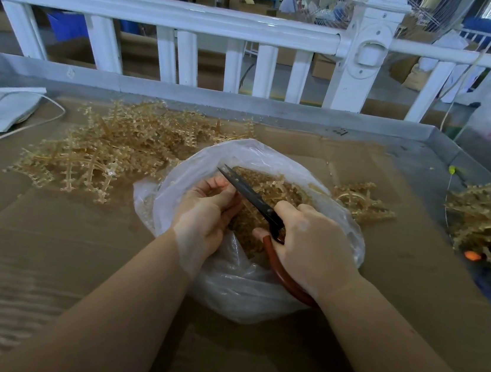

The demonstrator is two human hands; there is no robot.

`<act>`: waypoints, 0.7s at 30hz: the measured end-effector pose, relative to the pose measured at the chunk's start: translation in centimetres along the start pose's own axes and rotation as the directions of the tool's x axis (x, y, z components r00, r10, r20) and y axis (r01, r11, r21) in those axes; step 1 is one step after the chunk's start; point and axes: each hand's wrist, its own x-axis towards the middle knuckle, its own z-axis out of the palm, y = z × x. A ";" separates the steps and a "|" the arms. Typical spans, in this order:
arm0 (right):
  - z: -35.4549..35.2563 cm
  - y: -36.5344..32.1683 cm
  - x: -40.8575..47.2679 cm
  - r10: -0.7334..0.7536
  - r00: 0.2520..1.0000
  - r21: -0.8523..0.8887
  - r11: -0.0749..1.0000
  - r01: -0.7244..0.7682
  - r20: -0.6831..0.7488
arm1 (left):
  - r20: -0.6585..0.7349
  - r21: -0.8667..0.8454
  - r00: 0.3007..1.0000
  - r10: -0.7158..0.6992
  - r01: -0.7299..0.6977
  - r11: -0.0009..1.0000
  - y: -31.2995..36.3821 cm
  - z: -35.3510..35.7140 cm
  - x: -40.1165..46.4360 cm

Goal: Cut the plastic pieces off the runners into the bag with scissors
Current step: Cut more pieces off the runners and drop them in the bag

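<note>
An open clear plastic bag (256, 286) lies in the middle of the cardboard-covered table, partly filled with small amber plastic pieces (271, 189). My right hand (313, 250) grips the red-brown handles of the scissors (249, 192); their dark blades point up and left over the bag's mouth. My left hand (207, 212) is curled over the bag next to the blades, fingers bent round something small that I cannot make out. A big heap of amber runners (113, 148) lies left of the bag.
More runners lie right of the bag (360, 200) and at the table's right edge (488, 215). A grey folded sheet with a white cord (2, 112) sits far left. A white railing (196, 22) stands behind the metal table rim (248, 105).
</note>
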 end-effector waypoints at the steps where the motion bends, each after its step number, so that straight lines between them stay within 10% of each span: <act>1: 0.0 0.0 0.0 0.001 1.000 0.006 1.000 -0.001 0.002 | -0.001 -0.002 1.000 0.000 0.000 1.000 0.0 0.0 0.0; 21: 0.5 0.3 0.4 0.010 0.998 0.087 0.996 -0.015 0.059 | -0.054 0.004 0.998 -0.015 0.016 1.000 0.1 0.2 0.0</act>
